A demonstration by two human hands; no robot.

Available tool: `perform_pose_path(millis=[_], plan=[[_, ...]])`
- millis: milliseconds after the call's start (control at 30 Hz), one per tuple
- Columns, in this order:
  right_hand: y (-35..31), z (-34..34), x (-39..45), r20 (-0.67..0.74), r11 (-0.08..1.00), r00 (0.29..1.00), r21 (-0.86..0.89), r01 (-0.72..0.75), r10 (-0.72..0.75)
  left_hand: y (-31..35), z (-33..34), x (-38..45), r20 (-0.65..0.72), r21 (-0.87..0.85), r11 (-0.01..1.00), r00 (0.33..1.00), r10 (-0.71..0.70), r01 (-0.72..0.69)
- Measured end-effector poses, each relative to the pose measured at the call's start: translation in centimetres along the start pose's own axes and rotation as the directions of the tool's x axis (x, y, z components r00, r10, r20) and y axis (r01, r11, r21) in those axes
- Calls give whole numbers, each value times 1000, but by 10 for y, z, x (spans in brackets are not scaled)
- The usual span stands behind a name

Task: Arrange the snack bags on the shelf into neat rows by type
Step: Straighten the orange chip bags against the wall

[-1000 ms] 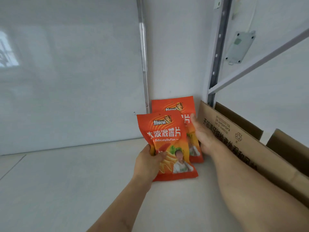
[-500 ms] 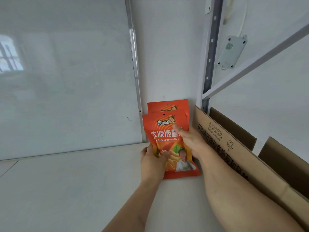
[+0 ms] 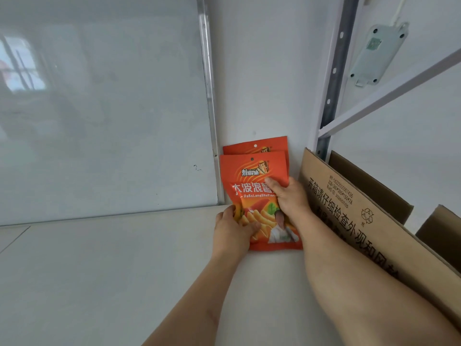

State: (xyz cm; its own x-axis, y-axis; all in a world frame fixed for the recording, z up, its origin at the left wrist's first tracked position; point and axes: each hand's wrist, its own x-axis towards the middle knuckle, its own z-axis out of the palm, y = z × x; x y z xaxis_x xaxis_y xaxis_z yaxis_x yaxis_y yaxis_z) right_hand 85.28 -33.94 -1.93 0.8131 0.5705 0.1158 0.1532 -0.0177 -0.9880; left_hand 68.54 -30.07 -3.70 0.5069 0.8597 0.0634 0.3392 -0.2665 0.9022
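Two orange-red snack bags stand against the back wall of the white shelf (image 3: 124,270). The front bag (image 3: 252,186) almost fully covers the rear bag (image 3: 254,146), of which only the top strip shows. My left hand (image 3: 233,231) grips the front bag's lower left edge, thumb across its face. My right hand (image 3: 289,198) holds its right edge, thumb on the front and fingers hidden behind.
An open cardboard box (image 3: 349,221) with printed text stands directly right of the bags. A metal shelf upright (image 3: 334,78) rises behind it. A whiteboard (image 3: 99,108) lines the back wall on the left. A white device (image 3: 376,53) hangs on the wall.
The front bag has moved back and right until it stands squarely in front of the rear bag. My right hand shifted from the rear bag onto the front bag's right edge.
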Motion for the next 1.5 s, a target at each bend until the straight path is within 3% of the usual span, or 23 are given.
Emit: perform_pose_path(millis=[100,233,333,433,600,733,833,1167,1500], plan=[[-4,0,0,-60,985,998,-175,-2,-9,3,2,-1,-17,18,1000,1000,-3,3],[-14,2,-12,-178,871,979,-491,-3,-97,6,0,-7,-26,14,1000,1000,-14,14],[-20,4,-37,-154,670,934,-734,111,-323,7,-4,-14,-41,-38,999,999,-13,11],[-16,7,-60,-19,462,840,-841,280,-542,4,-14,-22,-117,-72,996,992,-54,45],[-10,24,-94,196,306,731,-815,492,-654,-14,-56,-37,-235,205,977,972,0,50],[-9,52,-119,345,165,654,-792,588,-674,-39,-107,-57,-244,551,834,958,147,12],[-12,83,-139,408,163,653,-757,633,-638,-59,-149,-70,-234,708,706,946,226,6],[-35,219,-246,548,232,661,-653,721,-512,-129,-301,-120,-243,863,505,886,395,12],[-80,369,-363,563,310,699,-635,707,-440,-188,-468,-174,-305,852,523,837,454,26]])
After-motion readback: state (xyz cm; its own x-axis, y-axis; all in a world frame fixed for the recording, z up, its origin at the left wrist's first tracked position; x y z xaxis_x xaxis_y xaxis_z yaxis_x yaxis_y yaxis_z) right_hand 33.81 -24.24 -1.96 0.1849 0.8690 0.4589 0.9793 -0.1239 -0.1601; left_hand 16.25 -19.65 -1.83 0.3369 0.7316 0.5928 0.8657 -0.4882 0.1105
